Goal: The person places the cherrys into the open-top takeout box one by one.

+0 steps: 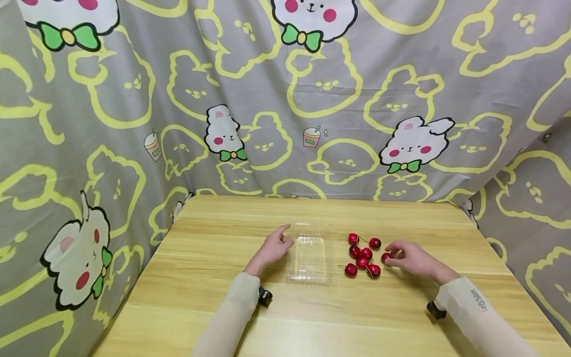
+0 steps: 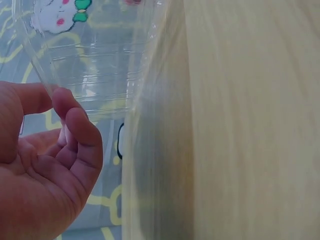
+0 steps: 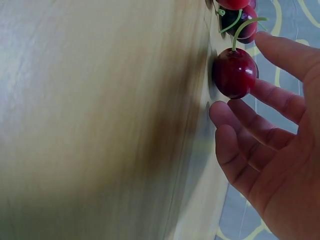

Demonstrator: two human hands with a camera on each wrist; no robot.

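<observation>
A clear plastic container [image 1: 311, 276] with a ridged base sits on the table. My left hand [image 1: 273, 249] is at its left side; in the left wrist view, thumb and fingertips pinch the rim of the container [image 2: 100, 70]. To the right of the container lies a loose group of red cherries [image 1: 363, 263], some with green stems. My right hand [image 1: 415, 259] reaches around one cherry [image 3: 235, 73] at the group's right edge. Its thumb stands apart from that fruit, and a finger lies behind it, seemingly touching. The other fingers are loosely bent.
The wooden table [image 1: 330, 322] ends at the back against a grey curtain [image 1: 267, 89] printed with yellow outlines and white rabbits. The curtain also hangs at both sides. A black band device [image 1: 265, 296] is on the left wrist, and another device [image 1: 436, 310] on the right.
</observation>
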